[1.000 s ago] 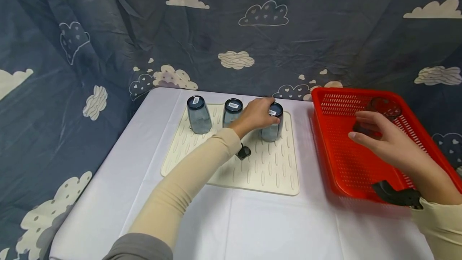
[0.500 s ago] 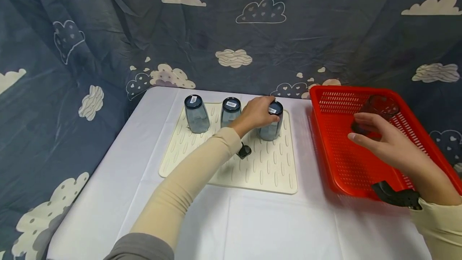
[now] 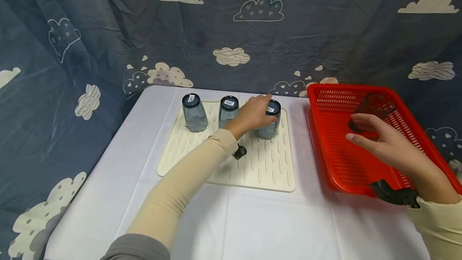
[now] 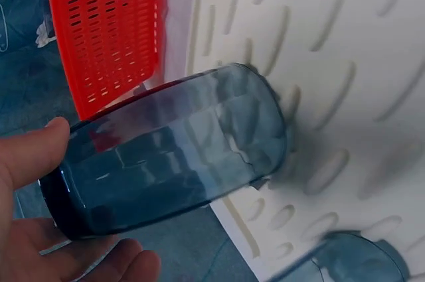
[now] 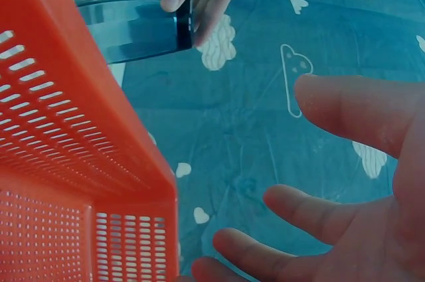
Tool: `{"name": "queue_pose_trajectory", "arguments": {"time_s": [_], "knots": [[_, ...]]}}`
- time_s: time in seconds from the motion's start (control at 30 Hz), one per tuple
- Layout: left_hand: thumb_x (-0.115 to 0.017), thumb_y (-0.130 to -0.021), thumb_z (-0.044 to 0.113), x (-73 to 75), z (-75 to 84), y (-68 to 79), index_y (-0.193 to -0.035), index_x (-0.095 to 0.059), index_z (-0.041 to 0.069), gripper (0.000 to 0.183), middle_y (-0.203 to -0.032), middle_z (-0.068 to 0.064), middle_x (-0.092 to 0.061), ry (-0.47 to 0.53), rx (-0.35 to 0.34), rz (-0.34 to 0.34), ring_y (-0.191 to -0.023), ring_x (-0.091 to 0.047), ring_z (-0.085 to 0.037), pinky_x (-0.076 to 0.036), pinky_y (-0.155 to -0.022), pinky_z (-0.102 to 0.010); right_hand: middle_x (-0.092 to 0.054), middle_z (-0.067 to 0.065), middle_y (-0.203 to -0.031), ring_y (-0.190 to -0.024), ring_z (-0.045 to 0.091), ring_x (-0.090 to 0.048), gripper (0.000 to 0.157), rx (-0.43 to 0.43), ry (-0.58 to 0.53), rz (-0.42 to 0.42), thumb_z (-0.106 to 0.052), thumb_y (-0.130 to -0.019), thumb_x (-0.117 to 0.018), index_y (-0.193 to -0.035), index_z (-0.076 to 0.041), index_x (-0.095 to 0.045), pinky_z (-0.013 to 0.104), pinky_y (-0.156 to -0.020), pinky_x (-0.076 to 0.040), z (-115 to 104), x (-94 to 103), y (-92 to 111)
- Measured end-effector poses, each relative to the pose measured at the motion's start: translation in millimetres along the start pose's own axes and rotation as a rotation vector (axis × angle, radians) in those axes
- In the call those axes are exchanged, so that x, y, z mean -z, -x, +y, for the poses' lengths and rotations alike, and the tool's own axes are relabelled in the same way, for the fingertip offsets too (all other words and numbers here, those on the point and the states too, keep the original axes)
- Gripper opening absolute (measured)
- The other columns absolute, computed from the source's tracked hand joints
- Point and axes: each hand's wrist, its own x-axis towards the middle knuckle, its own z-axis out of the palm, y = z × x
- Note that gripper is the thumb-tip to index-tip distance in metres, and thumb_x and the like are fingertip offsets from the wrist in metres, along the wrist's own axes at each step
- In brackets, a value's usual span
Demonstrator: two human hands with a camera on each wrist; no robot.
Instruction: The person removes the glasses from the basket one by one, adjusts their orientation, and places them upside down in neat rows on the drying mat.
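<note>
My left hand (image 3: pixel 252 113) grips the base of an upside-down blue-grey glass (image 3: pixel 268 130) at the right of the cream ribbed mat (image 3: pixel 260 167). In the left wrist view the thumb and fingers lie round that glass (image 4: pixel 172 149), and its rim is down at the mat. Two more upturned glasses stand on the mat: a middle one (image 3: pixel 227 116), partly behind my hand, and a left one (image 3: pixel 195 115). Over the red basket (image 3: pixel 351 167), my right hand (image 3: pixel 393 143) is spread and holds nothing. Behind its fingers another dark glass (image 3: pixel 377 105) lies in the basket, partly hidden.
A white cloth (image 3: pixel 274 224) covers the table. At the back and left hangs a dark blue curtain (image 3: pixel 202 31) with cloud prints. The perforated basket stands right of the mat, with a gap of cloth between them. Black camera mounts (image 3: pixel 393 193) sit at the wrists.
The head view has shifted slightly, so the whole scene sits a little further left and up. Both hands and the glasses otherwise hold their places.
</note>
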Motion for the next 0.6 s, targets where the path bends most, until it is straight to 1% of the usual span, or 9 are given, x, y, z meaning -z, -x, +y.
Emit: {"name": "queue_pose_trajectory", "arguments": {"time_s": [0.07, 0.17, 0.23, 0.33, 0.4, 0.43, 0.57, 0.6], "knots": [[-0.066, -0.092, 0.043, -0.9, -2.3, 3.7, -0.155, -0.032, 0.011, 0.078, -0.154, -0.007, -0.046, 0.003, -0.014, 0.022, -0.137, -0.05, -0.029, -0.046, -0.111, -0.039, -0.036, 0.03, -0.151, -0.129, 0.047, -0.037, 0.072, 0.003, 0.0, 0.001, -0.034, -0.099, -0.06, -0.154, -0.003, -0.026, 0.01, -0.072, -0.04, 1, -0.2, 1], [-0.066, -0.093, 0.042, -4.3, -5.6, 10.3, -0.155, -0.031, 0.008, 0.079, -0.155, -0.01, -0.045, 0.026, -0.03, 0.048, -0.139, -0.048, -0.029, -0.04, -0.116, -0.039, -0.036, 0.03, -0.15, -0.127, 0.047, -0.038, 0.07, 0.014, 0.003, 0.009, -0.032, -0.098, -0.061, -0.153, -0.002, -0.027, 0.006, -0.069, -0.039, 3, -0.1, 2], [-0.066, -0.093, 0.04, -8.5, -6.6, 15.3, -0.155, -0.03, 0.007, 0.078, -0.155, -0.011, -0.044, 0.039, -0.038, 0.073, -0.139, -0.047, -0.03, -0.039, -0.117, -0.039, -0.037, 0.03, -0.149, -0.127, 0.047, -0.038, 0.07, 0.019, 0.017, 0.012, -0.032, -0.098, -0.061, -0.152, -0.002, -0.028, 0.008, -0.07, -0.038, 3, 0.1, 3], [-0.066, -0.094, 0.037, -16.8, -7.2, 24.1, -0.155, -0.029, 0.006, 0.077, -0.155, -0.011, -0.041, 0.043, -0.051, 0.125, -0.14, -0.046, -0.029, -0.04, -0.116, -0.037, -0.038, 0.03, -0.148, -0.126, 0.048, -0.039, 0.07, 0.03, 0.036, 0.018, -0.032, -0.098, -0.062, -0.152, -0.001, -0.029, 0.009, -0.07, -0.04, 3, -0.4, 3], [-0.065, -0.095, 0.035, -20.9, -6.6, 30.9, -0.154, -0.028, 0.006, 0.076, -0.156, -0.011, -0.039, 0.025, -0.069, 0.17, -0.141, -0.045, -0.028, -0.042, -0.115, -0.036, -0.038, 0.031, -0.148, -0.126, 0.048, -0.039, 0.071, 0.034, 0.043, 0.02, -0.032, -0.098, -0.062, -0.152, -0.001, -0.029, 0.021, -0.077, -0.051, 2, -1.1, 3], [-0.065, -0.095, 0.034, -22.2, -6.3, 34.9, -0.154, -0.029, 0.006, 0.075, -0.156, -0.011, -0.038, 0.017, -0.081, 0.192, -0.141, -0.044, -0.027, -0.042, -0.115, -0.036, -0.038, 0.031, -0.148, -0.126, 0.049, -0.039, 0.071, 0.036, 0.046, 0.022, -0.032, -0.097, -0.062, -0.152, -0.001, -0.029, 0.022, -0.077, -0.052, 1, -1.3, 3], [-0.064, -0.095, 0.031, -20.2, -4.2, 56.7, -0.152, -0.033, 0.004, 0.071, -0.157, -0.014, -0.038, -0.004, -0.139, 0.241, -0.143, -0.042, -0.029, -0.044, -0.113, -0.039, -0.038, 0.032, -0.147, -0.125, 0.049, -0.04, 0.071, 0.031, 0.043, 0.025, -0.032, -0.098, -0.062, -0.152, 0.0, -0.028, 0.019, -0.076, -0.052, 0, -1.5, 3], [-0.064, -0.095, 0.03, -18.9, -4.4, 63.6, -0.151, -0.034, 0.003, 0.069, -0.156, -0.014, -0.039, -0.003, -0.157, 0.247, -0.142, -0.043, -0.029, -0.044, -0.113, -0.039, -0.039, 0.032, -0.147, -0.124, 0.049, -0.04, 0.071, 0.032, 0.045, 0.027, -0.032, -0.098, -0.062, -0.152, 0.0, -0.029, 0.011, -0.072, -0.046, -1, -1.5, 3]]}}
